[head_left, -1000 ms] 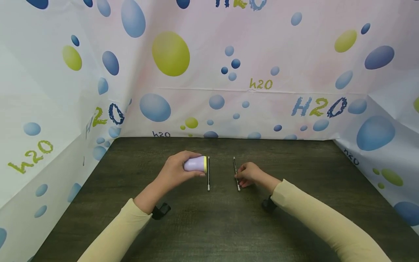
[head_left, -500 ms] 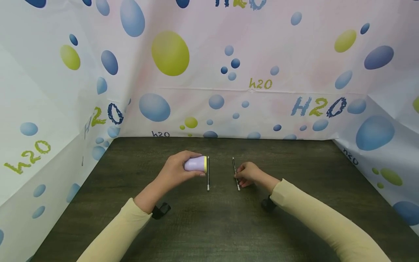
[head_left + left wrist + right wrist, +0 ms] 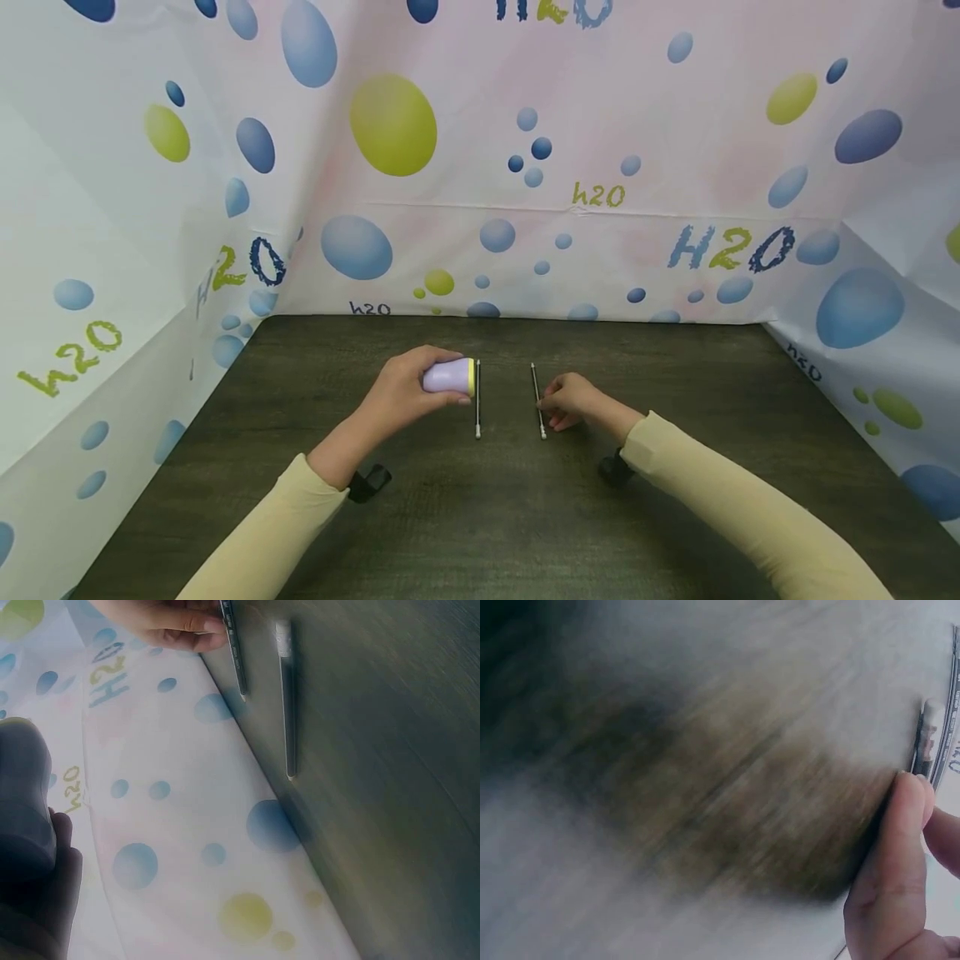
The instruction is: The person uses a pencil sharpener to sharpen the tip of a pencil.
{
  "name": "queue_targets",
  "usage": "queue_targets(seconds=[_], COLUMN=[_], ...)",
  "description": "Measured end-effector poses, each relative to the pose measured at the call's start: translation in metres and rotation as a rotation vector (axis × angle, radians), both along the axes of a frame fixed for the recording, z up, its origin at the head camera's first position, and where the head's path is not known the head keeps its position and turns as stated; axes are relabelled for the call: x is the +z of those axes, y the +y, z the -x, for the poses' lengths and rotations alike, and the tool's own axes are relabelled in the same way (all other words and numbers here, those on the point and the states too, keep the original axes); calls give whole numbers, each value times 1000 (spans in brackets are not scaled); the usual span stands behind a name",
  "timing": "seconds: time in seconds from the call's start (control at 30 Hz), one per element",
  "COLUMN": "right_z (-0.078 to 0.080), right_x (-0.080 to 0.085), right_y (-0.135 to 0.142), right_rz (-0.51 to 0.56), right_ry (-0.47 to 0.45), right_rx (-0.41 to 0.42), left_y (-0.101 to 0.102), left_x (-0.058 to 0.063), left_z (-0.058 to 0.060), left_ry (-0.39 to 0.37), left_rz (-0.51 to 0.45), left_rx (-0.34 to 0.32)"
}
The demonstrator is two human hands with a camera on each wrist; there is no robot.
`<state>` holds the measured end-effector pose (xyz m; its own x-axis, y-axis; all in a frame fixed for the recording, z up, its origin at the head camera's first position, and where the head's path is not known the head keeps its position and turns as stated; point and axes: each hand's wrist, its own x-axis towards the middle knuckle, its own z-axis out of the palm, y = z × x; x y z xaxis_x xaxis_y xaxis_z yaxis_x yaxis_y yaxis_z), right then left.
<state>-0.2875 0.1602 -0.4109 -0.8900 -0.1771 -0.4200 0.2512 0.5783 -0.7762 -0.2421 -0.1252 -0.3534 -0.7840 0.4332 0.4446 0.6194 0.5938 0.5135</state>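
Observation:
My left hand [image 3: 401,383] grips a lavender container with a yellow rim [image 3: 447,376], held on its side with the rim toward the right. In the left wrist view that container [image 3: 22,799] looks dark and its shape is partly cut off. Just right of the rim, a dark pencil with a white end [image 3: 477,417] lies on the table, pointing away from me. To the right lies a second such pencil [image 3: 537,387], nearly parallel to the first. My right hand [image 3: 573,400] pinches this second pencil between thumb and fingers. The right wrist view shows its white end [image 3: 931,720] beyond the fingertips.
The dark wood table [image 3: 480,517] runs back to a white backdrop [image 3: 465,167] printed with blue and green bubbles. More of this sheet rises at the left and right sides. A black camera mount [image 3: 369,483] sits under the left wrist.
The pencil in my right hand has shifted slightly left and turned a little straighter. My left hand and the lavender container stay in place.

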Motion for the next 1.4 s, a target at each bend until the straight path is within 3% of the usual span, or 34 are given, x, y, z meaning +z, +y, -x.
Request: queue_targets(seconds=[0.37,0.83,1.17,1.4], right_z=[-2,-16,-38,-53], right_x=[1,9,23,31], right_y=[2,9,8,-7], right_rz=[31,76,232,351], right_ry=[-32,-2,13,-16], right_rx=[4,37,68,57], left_y=[0,-5,-5,-5], left_x=[1,0,2,2], left_z=[-1,-2,-2,-3], left_ry=[-10,-21,-40,-39], left_rz=[1,-14,-21,-29], left_rx=[12,39,49,56])
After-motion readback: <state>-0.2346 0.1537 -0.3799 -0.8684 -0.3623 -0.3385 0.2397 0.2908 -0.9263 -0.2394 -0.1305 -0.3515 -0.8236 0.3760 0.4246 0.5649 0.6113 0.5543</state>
